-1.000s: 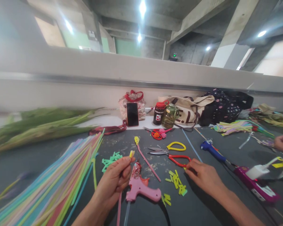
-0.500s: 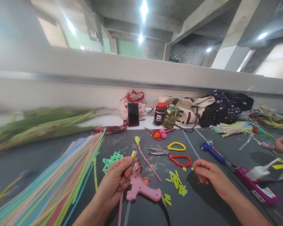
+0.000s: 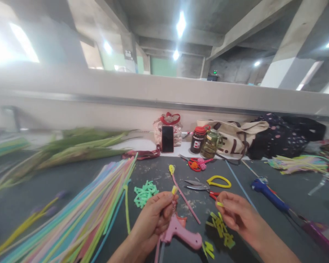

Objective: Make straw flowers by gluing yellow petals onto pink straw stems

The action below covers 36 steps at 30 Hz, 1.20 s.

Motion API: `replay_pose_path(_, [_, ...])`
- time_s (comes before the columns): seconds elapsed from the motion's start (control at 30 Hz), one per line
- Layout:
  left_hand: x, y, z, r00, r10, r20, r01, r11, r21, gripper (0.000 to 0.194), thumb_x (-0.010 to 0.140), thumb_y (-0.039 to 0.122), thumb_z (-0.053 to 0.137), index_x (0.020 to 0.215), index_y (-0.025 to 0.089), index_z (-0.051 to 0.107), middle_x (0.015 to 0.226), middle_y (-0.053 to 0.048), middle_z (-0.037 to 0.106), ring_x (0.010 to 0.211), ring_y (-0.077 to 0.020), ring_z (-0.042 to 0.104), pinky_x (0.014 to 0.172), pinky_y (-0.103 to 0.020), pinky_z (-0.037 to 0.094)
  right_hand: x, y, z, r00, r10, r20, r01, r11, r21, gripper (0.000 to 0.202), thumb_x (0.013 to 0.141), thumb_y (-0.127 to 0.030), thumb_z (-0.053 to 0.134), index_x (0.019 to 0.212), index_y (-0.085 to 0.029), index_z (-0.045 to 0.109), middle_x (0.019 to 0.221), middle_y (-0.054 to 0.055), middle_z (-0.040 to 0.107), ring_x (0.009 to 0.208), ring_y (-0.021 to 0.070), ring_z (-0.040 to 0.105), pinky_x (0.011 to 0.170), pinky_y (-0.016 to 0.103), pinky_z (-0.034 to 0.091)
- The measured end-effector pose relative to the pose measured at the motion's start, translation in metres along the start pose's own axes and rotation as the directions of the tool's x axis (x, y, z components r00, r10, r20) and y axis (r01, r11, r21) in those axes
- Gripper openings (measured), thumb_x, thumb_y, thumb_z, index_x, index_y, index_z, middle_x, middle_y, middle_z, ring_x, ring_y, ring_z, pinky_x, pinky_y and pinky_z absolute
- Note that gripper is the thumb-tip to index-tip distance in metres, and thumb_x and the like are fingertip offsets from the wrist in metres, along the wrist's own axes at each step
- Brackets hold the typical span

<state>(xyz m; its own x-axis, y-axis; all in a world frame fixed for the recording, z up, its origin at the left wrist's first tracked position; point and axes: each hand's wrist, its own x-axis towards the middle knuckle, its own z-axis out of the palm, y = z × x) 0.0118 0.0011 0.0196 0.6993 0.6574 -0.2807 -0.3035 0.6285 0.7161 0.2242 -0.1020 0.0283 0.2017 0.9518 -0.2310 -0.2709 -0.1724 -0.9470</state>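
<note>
My left hand [image 3: 159,211] is closed around a thin stem with a yellow tip [image 3: 174,190] standing above the fingertips. A pink length shows below that hand. Just beside it lies a pink hot glue gun [image 3: 182,232], its front partly hidden by my fingers. My right hand [image 3: 237,210] pinches a small yellow-green strip [image 3: 220,204] between thumb and forefinger. Under and left of this hand is a small pile of cut yellow-green strips [image 3: 220,228]. Another pink stem with a yellow head [image 3: 171,170] lies on the dark table between the hands.
Yellow-and-red-handled scissors [image 3: 199,185] lie ahead, with red scissors [image 3: 195,164] behind. Green cut pieces [image 3: 145,193] and a fan of long coloured strips [image 3: 98,208] are on the left. A blue tool [image 3: 270,193] lies right. A phone [image 3: 167,139] and bottles [image 3: 198,141] stand behind.
My right hand has lifted and moved left toward my left hand, bringing a yellow-green strip over the pile. The view has turned slightly left. My left hand keeps its hold.
</note>
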Motion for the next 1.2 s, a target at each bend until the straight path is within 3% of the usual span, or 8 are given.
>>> replay_pose_path(0.1, [-0.002,-0.001,0.0,0.999,-0.019,0.027,0.019,0.999,-0.026,0.015,0.073,0.028,0.059,0.071,0.013,0.058,0.037,0.01,0.037,0.029,0.0007,0.012,0.03,-0.014,0.004,0.007,-0.011,0.03,0.999,-0.015,0.046,0.023,0.982,-0.186,0.026,0.071,-0.04,0.066,0.064,-0.017,0.056,0.05,-0.005,0.05,0.035,0.0032,0.035,0.038,0.018,0.019])
replay_pose_path(0.17, [-0.003,0.001,0.0,0.999,-0.031,0.044,0.033,0.999,-0.039,0.015,0.072,0.028,0.059,0.073,0.013,0.059,0.037,0.009,0.037,0.028,0.0001,0.013,0.029,-0.015,0.003,0.01,-0.022,0.048,0.987,-0.096,0.127,0.139,0.911,-0.389,0.026,0.074,-0.042,0.061,0.065,-0.018,0.058,0.049,-0.005,0.049,0.038,0.0057,0.038,0.04,0.019,0.025])
replay_pose_path(0.3, [-0.005,0.006,0.001,0.999,-0.012,0.036,0.014,0.999,-0.033,0.019,0.069,0.03,0.061,0.072,0.012,0.06,0.037,0.009,0.039,0.027,0.0005,0.013,0.029,-0.016,0.002,0.016,-0.049,0.073,0.923,-0.151,0.355,0.369,0.61,-0.701,0.018,0.078,-0.032,0.055,0.065,-0.021,0.056,0.054,-0.005,0.049,0.044,0.0094,0.045,0.043,0.021,0.034])
replay_pose_path(0.4, [-0.004,0.009,0.0,1.0,-0.004,0.022,0.005,0.999,-0.034,0.018,0.069,0.03,0.061,0.07,0.012,0.06,0.037,0.009,0.039,0.027,0.0004,0.013,0.029,-0.016,0.002,0.022,-0.06,0.082,0.876,-0.213,0.433,0.482,0.359,-0.799,0.018,0.081,-0.023,0.052,0.063,-0.021,0.052,0.059,-0.004,0.051,0.052,0.0107,0.048,0.049,0.021,0.035])
replay_pose_path(0.47, [-0.003,0.009,0.0,1.0,-0.012,0.007,0.012,0.999,-0.031,0.017,0.069,0.03,0.06,0.068,0.013,0.058,0.036,0.009,0.039,0.026,0.0004,0.013,0.029,-0.017,0.002,0.027,-0.06,0.084,0.857,-0.232,0.459,0.511,0.277,-0.814,0.018,0.082,-0.021,0.051,0.064,-0.02,0.052,0.061,-0.004,0.052,0.057,0.011,0.048,0.052,0.02,0.036])
replay_pose_path(0.8, [-0.002,0.005,0.002,0.999,-0.037,-0.002,0.037,0.999,-0.031,0.022,0.067,0.03,0.06,0.055,0.016,0.048,0.032,0.01,0.038,0.023,0.0006,0.013,0.03,-0.019,0.0,0.039,-0.04,0.079,0.8,-0.326,0.504,0.586,0.238,-0.775,0.015,0.084,-0.025,0.052,0.07,-0.021,0.057,0.065,-0.003,0.055,0.058,0.0114,0.053,0.054,0.021,0.038])
replay_pose_path(1.2, [0.001,0.004,0.0,0.999,-0.031,-0.015,0.031,1.0,0.004,0.02,0.065,0.03,0.06,0.055,0.017,0.049,0.031,0.01,0.037,0.023,-0.0004,0.015,0.031,-0.021,0.0,0.046,-0.032,0.074,0.715,-0.429,0.551,0.635,0.071,-0.769,0.012,0.083,-0.021,0.052,0.074,-0.02,0.058,0.066,-0.001,0.059,0.057,0.0132,0.058,0.053,0.024,0.04])
